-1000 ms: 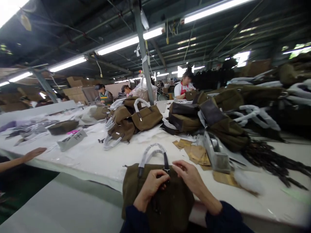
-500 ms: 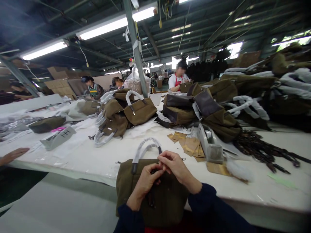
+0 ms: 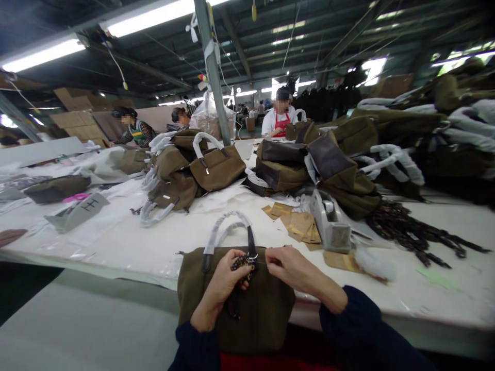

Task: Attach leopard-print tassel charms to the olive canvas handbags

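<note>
An olive handbag [image 3: 257, 309] stands upright at the table's front edge, its arched handles [image 3: 228, 224] wrapped in clear plastic. My left hand [image 3: 226, 281] lies over its front and grips a dark brown mottled chain [image 3: 243, 263] just below the metal ring [image 3: 252, 256] at the right handle's base. The chain's lower end hangs down the bag's front. To the right of the ring, at the bag's top right corner, my right hand [image 3: 288, 265] is closed in a pinch; what it holds, perhaps a thin strand, is too small to name.
Olive bags [image 3: 218, 167] are heaped across the back of the white table [image 3: 127, 242]. A tape dispenser [image 3: 332, 224], brown cards [image 3: 299, 224] and a pile of dark chains [image 3: 410, 232] lie right. Co-workers [image 3: 280, 116] sit beyond. Another person's hand [image 3: 11, 237] rests far left.
My right hand has moved right, away from my left hand. The dark chain and ring now show by my left fingers. The view has shifted slightly.
</note>
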